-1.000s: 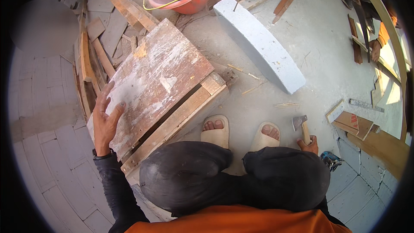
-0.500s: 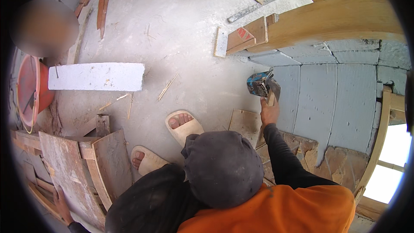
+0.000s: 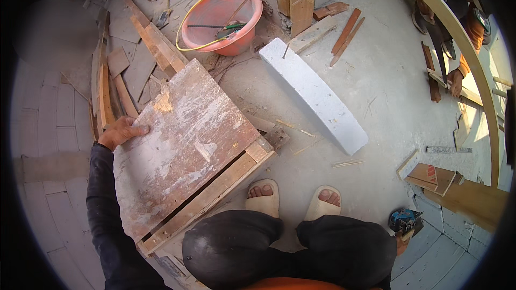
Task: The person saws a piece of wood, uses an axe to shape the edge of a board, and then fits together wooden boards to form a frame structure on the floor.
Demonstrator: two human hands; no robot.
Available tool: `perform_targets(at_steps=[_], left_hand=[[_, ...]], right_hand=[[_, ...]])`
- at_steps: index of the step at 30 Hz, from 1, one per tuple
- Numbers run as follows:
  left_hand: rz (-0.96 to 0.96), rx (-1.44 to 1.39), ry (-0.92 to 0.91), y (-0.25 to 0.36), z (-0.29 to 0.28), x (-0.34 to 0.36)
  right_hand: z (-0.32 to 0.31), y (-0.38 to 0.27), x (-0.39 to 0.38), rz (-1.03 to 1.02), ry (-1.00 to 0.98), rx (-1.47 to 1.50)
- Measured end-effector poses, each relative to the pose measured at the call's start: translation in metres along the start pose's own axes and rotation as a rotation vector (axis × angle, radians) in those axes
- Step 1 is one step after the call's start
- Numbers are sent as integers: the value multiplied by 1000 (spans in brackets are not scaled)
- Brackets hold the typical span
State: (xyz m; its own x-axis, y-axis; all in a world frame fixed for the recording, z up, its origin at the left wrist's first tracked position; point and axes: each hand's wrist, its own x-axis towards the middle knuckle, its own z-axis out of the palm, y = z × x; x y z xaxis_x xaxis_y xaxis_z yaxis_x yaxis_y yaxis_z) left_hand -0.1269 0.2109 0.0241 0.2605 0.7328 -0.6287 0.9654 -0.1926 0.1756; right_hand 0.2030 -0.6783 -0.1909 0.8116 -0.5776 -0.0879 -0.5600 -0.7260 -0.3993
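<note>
Scuffed wooden panel remains on its frame

Right hand, mostly hidden, is beside a blue-and-black tool; its grip I cannot tell. Left hand pinches the panel's far-left edge; the pieces seem assembled, gap showing.

Decent room to reach across the bare floor between the white block and those sandals, but the big scuffed board kinda hogs the left side.
</note>
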Motion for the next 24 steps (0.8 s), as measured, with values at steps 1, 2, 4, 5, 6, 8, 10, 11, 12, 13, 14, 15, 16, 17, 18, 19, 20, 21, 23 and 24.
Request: perform_targets(at_steps=[1,2,4,5,6,8,10,11,12,13,14,15,16,17,18,19,20,21,23,24], left_hand=[[15,-22,-17,4,-4,-6],[26,-40,-44,5,-9,-13],[15,-36,-84,12,-32,-35],[31,-54,-112,18,-37,-41],[17,-61,-138,28,-37,-43],[-28,-61,-178,48,-41,-56],[-27,54,-159,32,-59,-74],[-32,107,-169,37,-63,-80],[-36,156,-180,46,-67,-86],[18,165,-213,63,-71,-97],[81,116,-203,71,-70,-105],[135,70,-192,72,-69,-115],[184,25,-173,72,-70,-127],[259,7,-117,68,-68,-138],[264,40,-121,71,-70,-148],[267,70,-111,75,-71,-161],[272,101,-103,78,-74,-175],[233,103,-90,77,-76,-195],[251,22,-32,66,-80,-227],[256,-10,-5,62,-86,-246]], right_hand=[[-7,-3,-4,-39,-30,50],[-18,-8,-9,-76,-60,88],[-30,-40,-47,-76,-160,88],[-42,-39,-43,-163,-158,24],[-52,-32,-37,-245,-148,-48],[-75,-47,-44,-411,-123,-249],[-98,-141,-97,-447,-235,-257],[-114,-167,-105,-437,-318,-263],[-130,-186,-106,-428,-399,-270],[-140,-200,-108,-521,-389,-183],[-155,-217,-109,-559,-407,-174],[-170,-248,-122,-596,-434,-165],[-182,-273,-129,-634,-467,-150],[-192,-286,-131,-657,-495,-150],[-209,-305,-134,-660,-517,-171],[-221,-326,-137,-670,-539,-181],[-232,-345,-140,-680,-561,-192],[-244,-357,-142,-712,-569,-195],[-268,-377,-148,-769,-582,-199],[-279,-388,-148,-811,-575,-204]])
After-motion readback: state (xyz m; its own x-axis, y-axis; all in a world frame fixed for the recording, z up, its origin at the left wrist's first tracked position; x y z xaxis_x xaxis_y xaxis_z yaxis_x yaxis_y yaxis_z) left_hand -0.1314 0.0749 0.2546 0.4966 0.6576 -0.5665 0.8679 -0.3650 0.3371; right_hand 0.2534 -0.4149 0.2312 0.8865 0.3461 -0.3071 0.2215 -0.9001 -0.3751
